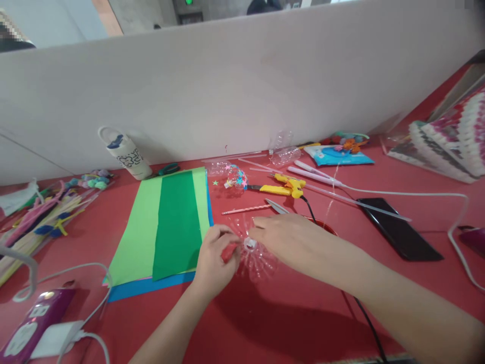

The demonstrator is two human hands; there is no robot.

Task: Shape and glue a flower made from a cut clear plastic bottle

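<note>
Both of my hands meet over a clear plastic bottle piece (pixel 253 255) cut into splayed strips, lying on the red table (pixel 288 313). My left hand (pixel 214 260) pinches its left side with curled fingers. My right hand (pixel 288 237) lies over its right side with fingers closed at the white bottle neck. Scissors (pixel 277 206) lie just behind my right hand, their handles hidden. A pink stick (pixel 246 209) lies beside them.
Stacked green and blue paper sheets (pixel 166 227) lie to the left. A yellow glue gun (pixel 291 186), a black phone (pixel 397 230), clear bottle pieces (pixel 284 154), pipe cleaners (pixel 41 217), a white bottle (pixel 127 154) and a power strip (pixel 34 323) surround the spot. A white partition (pixel 242 86) stands behind.
</note>
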